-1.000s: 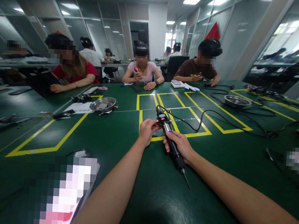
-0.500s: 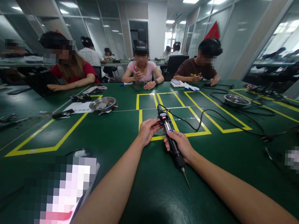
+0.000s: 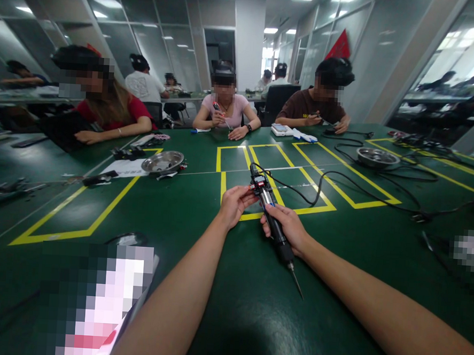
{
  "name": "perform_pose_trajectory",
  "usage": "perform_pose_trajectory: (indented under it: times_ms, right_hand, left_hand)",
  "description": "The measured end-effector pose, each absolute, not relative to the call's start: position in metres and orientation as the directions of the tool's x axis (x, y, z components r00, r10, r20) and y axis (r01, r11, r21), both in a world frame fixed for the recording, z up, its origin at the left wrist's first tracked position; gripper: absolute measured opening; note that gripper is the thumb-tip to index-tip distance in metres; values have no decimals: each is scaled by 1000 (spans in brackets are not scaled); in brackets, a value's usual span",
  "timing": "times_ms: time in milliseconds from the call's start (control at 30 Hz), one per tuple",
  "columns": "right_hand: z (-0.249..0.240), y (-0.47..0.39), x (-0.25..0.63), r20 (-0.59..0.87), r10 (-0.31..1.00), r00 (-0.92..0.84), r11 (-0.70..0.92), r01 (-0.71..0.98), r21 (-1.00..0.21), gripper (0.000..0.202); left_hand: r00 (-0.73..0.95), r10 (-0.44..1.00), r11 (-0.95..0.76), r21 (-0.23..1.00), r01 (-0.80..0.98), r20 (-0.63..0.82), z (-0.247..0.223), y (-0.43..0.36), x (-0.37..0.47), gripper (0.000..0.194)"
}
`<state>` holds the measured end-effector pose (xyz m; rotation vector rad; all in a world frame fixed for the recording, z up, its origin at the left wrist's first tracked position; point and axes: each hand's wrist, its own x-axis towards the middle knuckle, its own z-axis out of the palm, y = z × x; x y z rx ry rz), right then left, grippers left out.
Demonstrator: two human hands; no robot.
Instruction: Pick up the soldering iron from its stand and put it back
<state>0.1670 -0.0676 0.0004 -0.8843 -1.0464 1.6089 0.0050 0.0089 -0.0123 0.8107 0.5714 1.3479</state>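
My right hand (image 3: 284, 226) is wrapped around the body of a black and silver electric screwdriver (image 3: 278, 238). The tool's long thin bit points down toward me, above the green table (image 3: 253, 307). At its cord end, the fingers of my left hand (image 3: 237, 204) are pinched together against the side, near a small red and white part. My left fingertips are partly hidden there. From that end a black cable (image 3: 320, 182) runs off to the right across the table.
Yellow tape outlines (image 3: 319, 209) mark the tabletop. One metal bowl (image 3: 163, 162) stands at left beside a paper sheet (image 3: 121, 166), another metal bowl (image 3: 378, 158) at right among tangled cables. A blurred-out bright screen (image 3: 113, 298) lies near my left forearm. Several people sit working across the table.
My hands and the electric screwdriver stay almost in place. The view has shifted slightly. Across the table, a person's hands have moved a little.
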Motion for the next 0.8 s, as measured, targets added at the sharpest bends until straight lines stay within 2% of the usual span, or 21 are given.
perform_pose_trajectory:
  times_ms: [800]
  right_hand:
    - [2, -69, 168, -48, 963, -265, -139, -335, -932, 33]
  left_hand:
    - [179, 982, 54, 804, -592, 66, -10, 7, 5, 21]
